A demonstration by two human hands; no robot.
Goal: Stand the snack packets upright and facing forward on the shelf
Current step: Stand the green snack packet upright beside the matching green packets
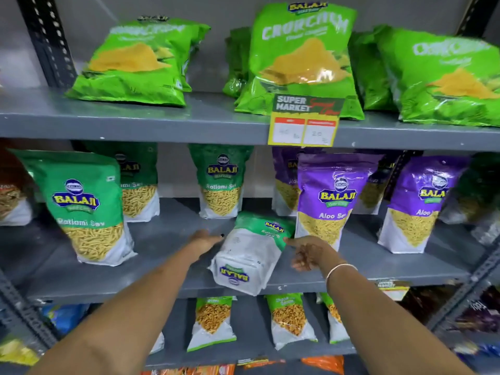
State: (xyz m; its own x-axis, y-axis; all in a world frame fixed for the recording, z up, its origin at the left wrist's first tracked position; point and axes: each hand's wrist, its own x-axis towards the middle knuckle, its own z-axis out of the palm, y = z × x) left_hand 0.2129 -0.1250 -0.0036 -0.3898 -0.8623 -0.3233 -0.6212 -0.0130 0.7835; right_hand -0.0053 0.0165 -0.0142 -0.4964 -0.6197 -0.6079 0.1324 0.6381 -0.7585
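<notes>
The grey metal shelf (162,244) in the middle of the rack carries a row of upright snack packets: a large green packet (84,207) at the left front, a smaller green one (220,182) at the back centre, and a purple packet (334,198) just right of centre.

One packet is out of order. The fallen packet (249,253) lies flat near the front edge of the shelf, between the green and purple standing ones. Its long axis runs front to back, slightly slanted: the white bottom end points toward the person and overhangs the shelf lip, while the green top end points toward the rear, close beside the foot of the purple packet. The printing at the near end reads upside down.

The left hand (204,243) is at the packet's left edge, fingers spread and extended, apparently just touching it. The right hand (308,253) is at the right edge near the green end, fingers loosely parted, gripping nothing. Both sit about equally near, flanking the packet.

Judgement: the coming move requires closing both hands on the sides and tipping the far end up.
</notes>
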